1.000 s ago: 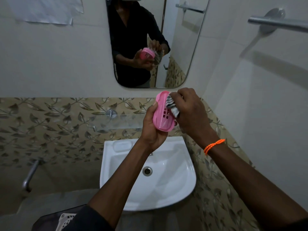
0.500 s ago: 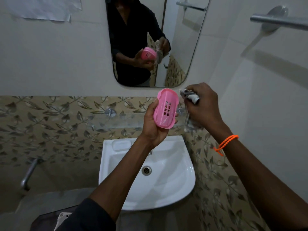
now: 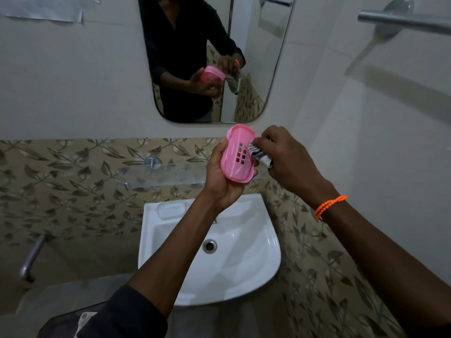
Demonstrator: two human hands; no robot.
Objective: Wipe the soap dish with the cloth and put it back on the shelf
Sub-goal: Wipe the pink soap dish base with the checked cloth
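Observation:
A pink oval soap dish (image 3: 238, 164) with a grid of small holes is held upright above the sink, its hollow side facing me. My left hand (image 3: 219, 176) grips it from the left and below. My right hand (image 3: 288, 157) holds a bunched grey-and-white striped cloth (image 3: 258, 153) and presses it against the dish's right inner side. A clear glass shelf (image 3: 168, 175) on metal pegs runs along the patterned tile band, just behind and left of the dish.
A white basin (image 3: 244, 276) sits below my arms. A mirror (image 3: 256, 45) hangs above the shelf. A metal towel rail (image 3: 400, 20) juts from the right wall, and a metal tap (image 3: 31, 259) sticks out low on the left.
My right hand pulled the cloth away from the dish, then brought it back onto the dish's right inner side. The left hand turned the dish's hollow toward me.

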